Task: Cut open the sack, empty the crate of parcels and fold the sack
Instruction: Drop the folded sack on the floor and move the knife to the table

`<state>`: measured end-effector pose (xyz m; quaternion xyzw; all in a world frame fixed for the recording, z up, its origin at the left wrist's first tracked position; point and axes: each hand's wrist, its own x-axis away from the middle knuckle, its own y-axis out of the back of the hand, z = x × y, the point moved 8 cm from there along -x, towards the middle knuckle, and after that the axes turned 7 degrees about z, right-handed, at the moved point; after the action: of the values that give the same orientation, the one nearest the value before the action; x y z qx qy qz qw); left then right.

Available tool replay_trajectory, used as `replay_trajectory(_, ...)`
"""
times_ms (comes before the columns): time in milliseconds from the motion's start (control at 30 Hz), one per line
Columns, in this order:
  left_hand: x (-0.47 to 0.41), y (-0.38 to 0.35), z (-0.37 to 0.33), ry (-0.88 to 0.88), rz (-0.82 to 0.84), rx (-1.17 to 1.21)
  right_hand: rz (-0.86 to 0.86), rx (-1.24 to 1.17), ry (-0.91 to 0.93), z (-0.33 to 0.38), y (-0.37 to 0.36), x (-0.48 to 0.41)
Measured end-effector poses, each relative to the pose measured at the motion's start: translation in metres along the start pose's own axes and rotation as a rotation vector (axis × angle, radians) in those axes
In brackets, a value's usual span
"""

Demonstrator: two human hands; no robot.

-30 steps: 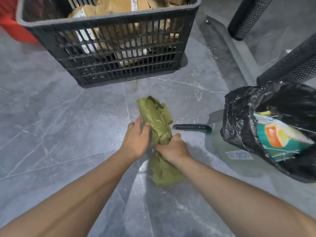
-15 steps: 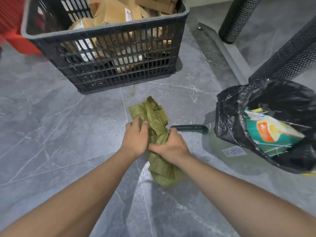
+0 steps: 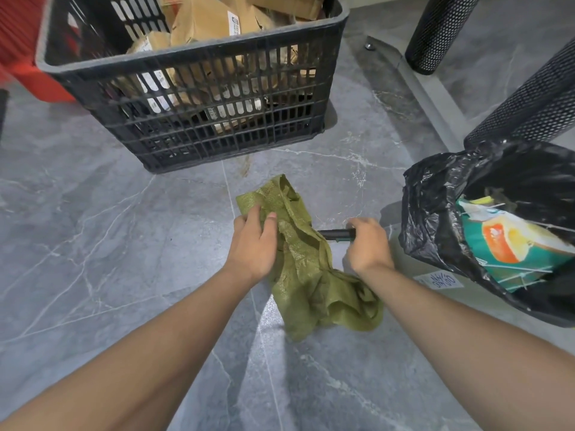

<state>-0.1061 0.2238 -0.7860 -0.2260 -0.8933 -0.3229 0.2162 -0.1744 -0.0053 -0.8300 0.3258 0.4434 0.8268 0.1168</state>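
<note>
Observed on the grey marble-patterned floor (image 3: 93, 244): one crumpled green woven sack (image 3: 305, 275) lies near the middle of the visible floor. Its upper end is raised and its lower end is spread on the tiles.

The left hand (image 3: 253, 244) holds the sack's upper end, its grip closed on the fabric with the thumb pressed on top. The right hand (image 3: 367, 244) is just beside the sack on its right and apart from the fabric. Its grip is closed around the handle of a utility knife (image 3: 337, 234), whose dark end points left toward the sack. Whether the knife rests on the floor cannot be determined.

A black slatted crate (image 3: 199, 52) stands on the far side of the floor, beyond the sack and apart from it. It holds brown cardboard parcels (image 3: 202, 23), several with white labels.

A black bin bag (image 3: 435, 213) stands open toward the right side of the floor, with a colourful carton (image 3: 504, 247) inside. A white label (image 3: 438, 279) lies on the floor beside the bag. Black mesh posts (image 3: 441, 29) rise at the far right, and a red object (image 3: 21, 42) sits behind the crate at the far left.
</note>
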Motion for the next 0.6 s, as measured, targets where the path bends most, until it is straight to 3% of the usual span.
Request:
replay_trajectory(367,-0.016,-0.009,-0.004,-0.011,0.007,-0.06,0.087,0.309,-0.073,-0.013,-0.012,-0.014)
replay_trajectory(600,-0.011,-0.002,-0.017,0.003,0.008,-0.071,0.119,-0.133,-0.054,0.003,0.003,-0.009)
